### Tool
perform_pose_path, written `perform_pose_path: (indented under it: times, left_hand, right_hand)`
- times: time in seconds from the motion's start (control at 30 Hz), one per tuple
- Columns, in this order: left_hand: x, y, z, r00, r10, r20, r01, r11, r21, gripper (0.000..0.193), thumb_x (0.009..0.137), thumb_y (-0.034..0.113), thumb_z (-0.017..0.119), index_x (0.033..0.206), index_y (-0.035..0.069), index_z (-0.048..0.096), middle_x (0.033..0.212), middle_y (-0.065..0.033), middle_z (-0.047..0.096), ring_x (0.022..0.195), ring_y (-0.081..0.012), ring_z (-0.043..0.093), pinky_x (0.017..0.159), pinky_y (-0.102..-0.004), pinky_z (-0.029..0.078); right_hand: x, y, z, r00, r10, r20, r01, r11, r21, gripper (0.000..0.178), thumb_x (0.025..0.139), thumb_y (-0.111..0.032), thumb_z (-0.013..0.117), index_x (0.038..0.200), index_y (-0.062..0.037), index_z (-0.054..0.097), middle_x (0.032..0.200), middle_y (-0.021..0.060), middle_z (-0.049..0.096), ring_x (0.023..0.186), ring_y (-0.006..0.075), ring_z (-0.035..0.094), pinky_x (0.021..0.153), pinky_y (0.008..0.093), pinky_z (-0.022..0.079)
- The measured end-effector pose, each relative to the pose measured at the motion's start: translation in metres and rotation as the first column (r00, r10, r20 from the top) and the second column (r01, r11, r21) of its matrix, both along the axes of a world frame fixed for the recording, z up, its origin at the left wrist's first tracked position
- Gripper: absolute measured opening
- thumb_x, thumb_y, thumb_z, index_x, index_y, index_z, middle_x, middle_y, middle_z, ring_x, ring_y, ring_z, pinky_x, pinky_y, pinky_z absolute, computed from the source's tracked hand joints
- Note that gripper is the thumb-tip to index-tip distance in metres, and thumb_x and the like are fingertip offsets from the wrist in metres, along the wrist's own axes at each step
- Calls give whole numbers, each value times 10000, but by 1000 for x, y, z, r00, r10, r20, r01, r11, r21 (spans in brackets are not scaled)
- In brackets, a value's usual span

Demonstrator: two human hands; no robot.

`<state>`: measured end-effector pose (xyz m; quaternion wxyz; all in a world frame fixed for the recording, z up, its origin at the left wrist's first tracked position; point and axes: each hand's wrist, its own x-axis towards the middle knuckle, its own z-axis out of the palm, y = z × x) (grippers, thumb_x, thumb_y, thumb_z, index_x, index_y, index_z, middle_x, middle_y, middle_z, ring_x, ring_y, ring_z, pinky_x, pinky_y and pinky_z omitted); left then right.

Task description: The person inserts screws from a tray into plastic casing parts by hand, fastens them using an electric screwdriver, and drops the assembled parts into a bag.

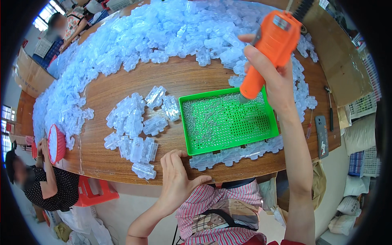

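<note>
One orange driver [272,43], R hand [274,75] wrapped rd. it, tip over grn tray [232,146] of metal pcs [199,126]; L hand [176,175] by tray corner, thumb spread.

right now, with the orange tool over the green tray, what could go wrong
The orange tool in the right hand could catch the green tray and scatter its small metal pieces. The left hand, beside the clear parts lined up near the table edge, might nudge one off.

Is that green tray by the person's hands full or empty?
Neither: the green tray is partly filled. Small silvery screws lie thickest toward its left side, while much of its perforated bottom shows bare right of centre.
</note>
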<state>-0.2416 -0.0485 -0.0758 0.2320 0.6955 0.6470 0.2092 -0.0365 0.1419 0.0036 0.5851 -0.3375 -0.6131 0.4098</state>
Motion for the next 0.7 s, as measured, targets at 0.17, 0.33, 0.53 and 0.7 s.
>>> perform_pose_path:
  times: [0.17, 0.33, 0.53, 0.7]
  left_hand:
    - [11, 0, -14, 985, 116, 126, -128, 988, 90, 733, 615, 258, 879, 1105, -26, 413, 1062, -157, 444, 1039, -325, 407, 896, -402, 380]
    - [10, -7, -27, 943, 173, 283, -215, 969, 124, 621, 623, 178, 867, 1058, 6, 458, 1004, -146, 492, 951, -318, 474, 838, -404, 405]
    - [5, -14, -16, 972, 116, 204, -130, 990, 59, 581, 635, 201, 849, 1050, 17, 486, 981, -120, 524, 937, -304, 493, 825, -406, 401]
    - [-1, -20, -12, 987, 61, 148, -65, 997, 28, 588, 649, 249, 835, 1104, 41, 526, 978, -116, 527, 945, -307, 490, 846, -426, 387]
  right_hand:
    - [-21, -25, 3, 995, 78, -65, -83, 994, -77, 237, 891, -180, 557, 1033, 10, 548, 989, 99, 582, 688, 112, 584, 610, 271, 497]
    - [-31, -38, -2, 989, 146, -36, -150, 980, -134, 192, 883, -130, 550, 1015, 8, 530, 901, 105, 603, 630, 100, 579, 580, 252, 480]
    - [-37, -37, -17, 998, 65, -21, -65, 998, 25, 384, 861, -241, 636, 1130, -19, 476, 873, 87, 592, 607, 92, 573, 550, 235, 473]
    - [-34, -34, -25, 975, 118, -187, -123, 992, -11, 828, 864, -691, 327, 1234, 40, 449, 912, 140, 588, 595, 145, 586, 545, 260, 467]
